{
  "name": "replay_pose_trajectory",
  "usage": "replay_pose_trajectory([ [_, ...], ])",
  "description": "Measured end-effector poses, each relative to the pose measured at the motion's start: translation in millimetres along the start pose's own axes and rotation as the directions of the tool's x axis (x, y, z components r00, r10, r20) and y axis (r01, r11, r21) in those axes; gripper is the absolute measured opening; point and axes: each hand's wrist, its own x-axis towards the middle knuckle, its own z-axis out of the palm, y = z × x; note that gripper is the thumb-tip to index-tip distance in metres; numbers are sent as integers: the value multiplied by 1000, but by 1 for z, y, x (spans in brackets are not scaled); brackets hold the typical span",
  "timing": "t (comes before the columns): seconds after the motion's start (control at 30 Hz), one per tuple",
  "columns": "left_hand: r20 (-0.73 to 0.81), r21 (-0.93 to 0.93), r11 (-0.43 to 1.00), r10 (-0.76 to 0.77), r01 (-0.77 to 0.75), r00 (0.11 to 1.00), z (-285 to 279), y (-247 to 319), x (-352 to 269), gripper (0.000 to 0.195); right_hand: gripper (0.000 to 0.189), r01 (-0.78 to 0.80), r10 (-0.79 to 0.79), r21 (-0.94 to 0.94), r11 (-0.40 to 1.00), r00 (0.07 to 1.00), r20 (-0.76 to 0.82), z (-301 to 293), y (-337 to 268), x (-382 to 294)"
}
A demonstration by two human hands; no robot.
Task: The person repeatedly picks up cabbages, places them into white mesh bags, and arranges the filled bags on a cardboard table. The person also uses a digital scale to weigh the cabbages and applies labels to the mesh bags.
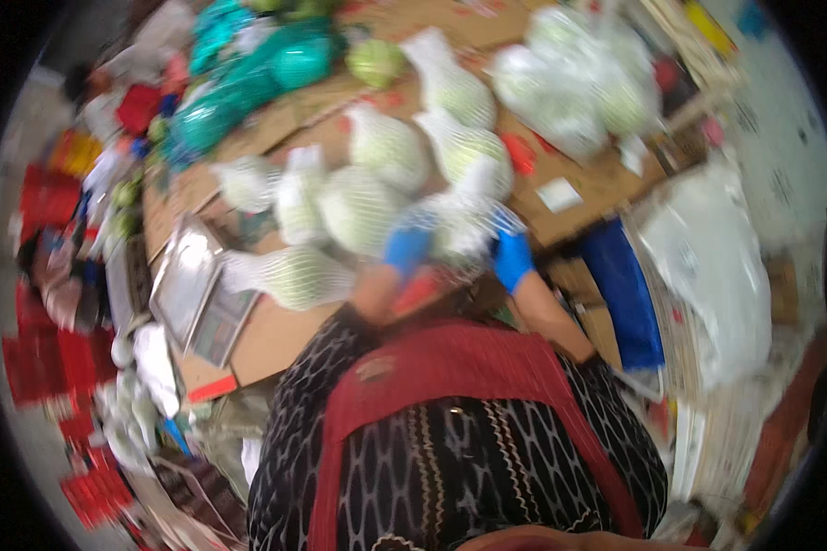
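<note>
My left hand (410,242) and my right hand (511,249), both in blue gloves, grip opposite sides of a netted cabbage-like head (451,231) at the table's near edge. Crinkled clear plastic seems to cover it; blur hides the fingertips. Close by my left hand stand pale-green heads in white foam nets, one upright (358,210) and one lying on its side (303,277). Beyond them sit more netted heads (465,155), (389,151), (455,89). A bare green head (375,63) rests farther back on the cardboard-covered table (276,337).
A digital scale (203,289) stands at the left. Clear bags of netted heads (572,89) lie back right, green-wrapped produce (255,89) back left. A white slip (559,195) lies right of my hands. A large white sack (713,268) is at right; people (69,275) and red crates (55,365) are at far left.
</note>
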Motion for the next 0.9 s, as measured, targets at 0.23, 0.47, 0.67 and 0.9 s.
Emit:
replay_pose_trajectory([
  [0.23, 233, -764, 477, -424, 434, 875, -40, 86, -20, 47, 45, -564, 393, 823, -66, 744, 541, -19, -7, 3],
  [0.47, -73, -796, 598, -253, 97, 965, -22, 64, -38, 38, 45, -482, 324, 863, 149, 849, 417, -23, -54, 7],
  [0.67, -85, -877, 480, -208, 26, 974, 5, 55, -41, 26, 47, -438, 369, 892, 108, 851, 374, -38, -67, -12],
  [0.9, -187, -860, 495, -73, -127, 980, -24, 70, -57, 24, 47, -443, 375, 888, 123, 849, 372, -45, -73, -22],
])
